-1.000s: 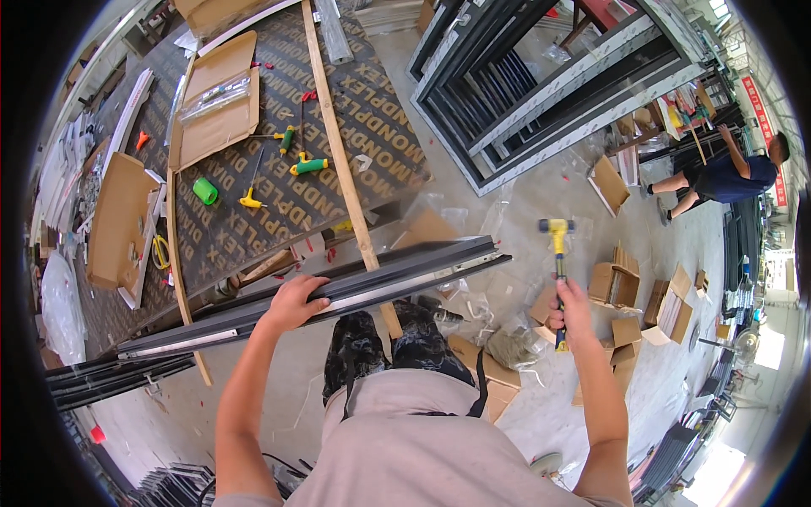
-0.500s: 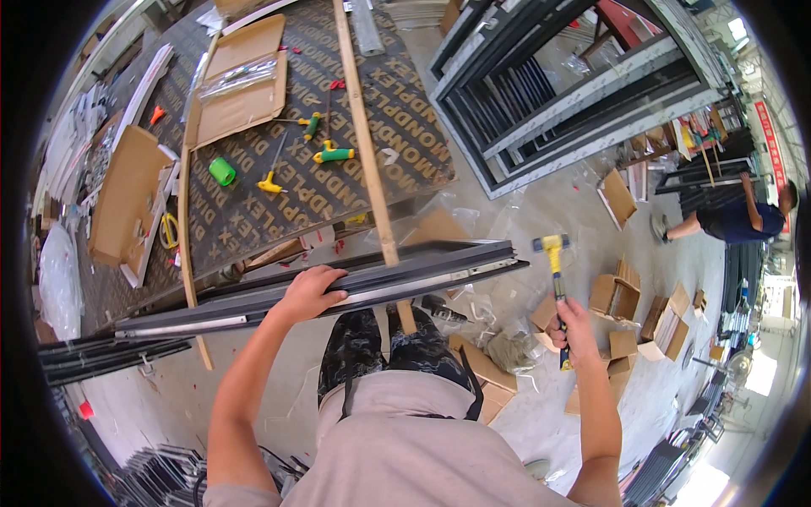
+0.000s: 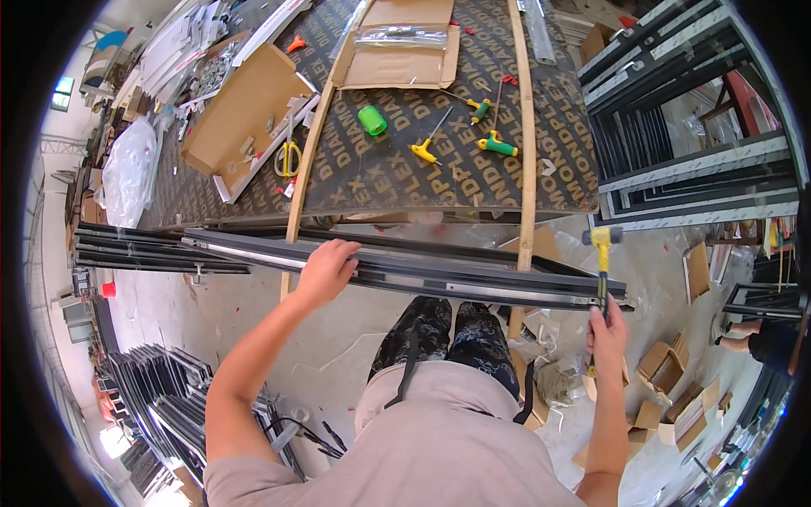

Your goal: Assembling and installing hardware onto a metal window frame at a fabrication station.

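Note:
A dark metal frame (image 3: pixel 486 283) lies crosswise in front of me, across two wooden strips (image 3: pixel 527 169) at the near edge of the workbench. My left hand (image 3: pixel 328 275) is on the left half of its near bar, fingers curled over the top. In my right hand (image 3: pixel 606 334) is the handle of a mallet (image 3: pixel 601 239) with a yellow head and dark faces. The mallet stands upright, head up, close to the frame's right end. I cannot tell whether it touches the frame.
On the workbench (image 3: pixel 405 190) lie yellow-and-green T-handle hex keys (image 3: pixel 498 144), a green roll (image 3: pixel 372 120), scissors (image 3: pixel 288 159) and a flattened carton (image 3: pixel 397 68). Large frames (image 3: pixel 701 169) stand at the right. Open cardboard boxes (image 3: pixel 663 367) sit on the floor. Another person (image 3: pixel 764 346) is at far right.
My view has turned, so the bench and frame sit further right in the picture. My right hand has brought the mallet nearer the frame's right end. My left hand stays on the frame.

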A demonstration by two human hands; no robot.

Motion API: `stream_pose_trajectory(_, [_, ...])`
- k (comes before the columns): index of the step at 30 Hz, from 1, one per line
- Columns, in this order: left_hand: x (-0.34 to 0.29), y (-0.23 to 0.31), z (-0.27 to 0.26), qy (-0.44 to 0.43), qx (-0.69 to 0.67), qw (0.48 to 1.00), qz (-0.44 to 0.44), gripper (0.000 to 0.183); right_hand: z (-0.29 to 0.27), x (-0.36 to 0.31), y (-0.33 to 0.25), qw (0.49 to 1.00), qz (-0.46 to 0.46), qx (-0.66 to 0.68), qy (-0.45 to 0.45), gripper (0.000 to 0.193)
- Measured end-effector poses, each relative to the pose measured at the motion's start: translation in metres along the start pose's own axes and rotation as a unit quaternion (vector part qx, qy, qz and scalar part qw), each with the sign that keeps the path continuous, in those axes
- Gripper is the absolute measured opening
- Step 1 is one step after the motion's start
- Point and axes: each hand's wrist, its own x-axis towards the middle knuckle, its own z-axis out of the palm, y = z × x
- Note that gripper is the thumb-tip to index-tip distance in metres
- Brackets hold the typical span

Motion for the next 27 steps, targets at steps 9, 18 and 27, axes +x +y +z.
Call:
stream_pose_trajectory(9, [-0.046, 0.003, 0.03, 0.149, 0.057, 0.984, 0.076, 0.046, 0.144, 0.046, -0.011, 0.956, -0.194, -0.21, -0.067, 0.044])
stream_pose_trajectory(18, [-0.018, 0.015, 0.046, 0.176, 0.066, 0.975, 0.115, 0.076, 0.222, 0.09, -0.017, 0.853, -0.319, -0.413, -0.003, 0.037])
stream_pose_trajectory(27, [-0.001, 0.022, 0.058, 0.119, 0.087, 0.982, 0.12, 0.077, 0.227, 0.122, -0.027, 0.752, -0.473, -0.455, 0.065, 0.032])
